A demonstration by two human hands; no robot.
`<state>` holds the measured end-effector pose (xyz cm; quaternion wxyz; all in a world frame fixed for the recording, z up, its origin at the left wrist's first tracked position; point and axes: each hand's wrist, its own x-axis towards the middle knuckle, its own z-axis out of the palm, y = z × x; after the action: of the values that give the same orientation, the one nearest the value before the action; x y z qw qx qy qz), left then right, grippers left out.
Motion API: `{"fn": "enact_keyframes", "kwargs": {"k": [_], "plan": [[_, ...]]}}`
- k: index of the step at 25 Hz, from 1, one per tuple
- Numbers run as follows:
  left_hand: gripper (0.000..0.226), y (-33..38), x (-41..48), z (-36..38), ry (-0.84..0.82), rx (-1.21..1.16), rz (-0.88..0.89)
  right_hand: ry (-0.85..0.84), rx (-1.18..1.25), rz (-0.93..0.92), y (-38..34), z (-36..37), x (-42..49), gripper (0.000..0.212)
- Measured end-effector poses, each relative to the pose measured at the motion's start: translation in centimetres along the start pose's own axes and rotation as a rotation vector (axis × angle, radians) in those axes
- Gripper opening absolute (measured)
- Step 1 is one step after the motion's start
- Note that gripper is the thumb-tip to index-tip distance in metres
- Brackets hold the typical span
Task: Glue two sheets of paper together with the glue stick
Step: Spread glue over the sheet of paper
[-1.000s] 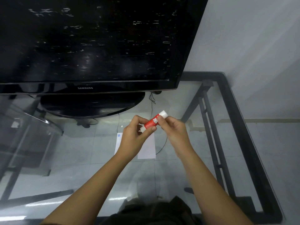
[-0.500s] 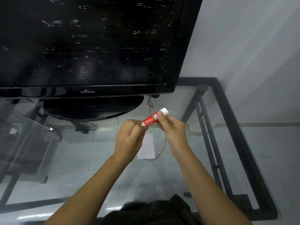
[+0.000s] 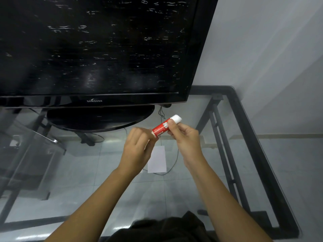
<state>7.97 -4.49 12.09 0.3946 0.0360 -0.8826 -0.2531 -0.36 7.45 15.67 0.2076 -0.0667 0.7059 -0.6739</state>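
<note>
A red glue stick [image 3: 161, 128] with a white end pointing up and right is held above the glass table. My right hand [image 3: 185, 138] grips its upper half between thumb and fingers. My left hand [image 3: 138, 147] closes its fingertips around the stick's lower end, which is hidden by the fingers. Under the hands a white sheet of paper [image 3: 157, 160] lies flat on the glass; my left hand covers its left part, so I cannot tell whether a second sheet lies there.
A large black television [image 3: 97, 49] on an oval stand [image 3: 99, 117] fills the back of the glass table [image 3: 244, 119], which has a black metal frame. A thin black cable [image 3: 172, 165] runs below the glass. A grey wall stands to the right.
Both hands have kept hold of the glue stick. My left hand has rolled over so its back faces me, with its fingers turned around the stick's lower end.
</note>
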Motion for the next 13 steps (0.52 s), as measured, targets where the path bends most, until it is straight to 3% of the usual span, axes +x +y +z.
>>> {"fn": "enact_keyframes", "kwargs": {"k": [1, 2, 3, 6, 8, 11, 13], "plan": [[0.035, -0.4, -0.1, 0.2, 0.049, 0.145, 0.180, -0.001, -0.007, 0.009, 0.0, 0.1, 0.0, 0.026], [0.038, -0.4, -0.1, 0.2, 0.065, 0.199, 0.228, -0.004, -0.019, 0.012, 0.1, 0.2, -0.1, 0.028], [0.040, -0.2, -0.1, 0.3, 0.053, 0.179, 0.162, -0.009, -0.026, 0.012, 0.1, 0.2, -0.1, 0.030], [0.030, 0.8, 0.3, -0.6, -0.121, -0.293, -0.388, -0.019, -0.001, 0.007, 0.1, 0.0, 0.0, 0.031], [0.017, 0.7, 0.1, -0.8, -0.159, -0.526, -0.584, -0.015, -0.006, 0.003, 0.0, -0.1, 0.0, 0.025], [0.017, 0.2, 0.3, -0.8, -0.124, -0.470, -0.531, 0.003, -0.032, 0.006, -0.1, 0.0, 0.0, 0.023], [0.020, 0.1, 0.3, -0.7, -0.074, -0.246, -0.354, 0.011, -0.036, 0.012, -0.2, 0.2, 0.0, 0.026]]}}
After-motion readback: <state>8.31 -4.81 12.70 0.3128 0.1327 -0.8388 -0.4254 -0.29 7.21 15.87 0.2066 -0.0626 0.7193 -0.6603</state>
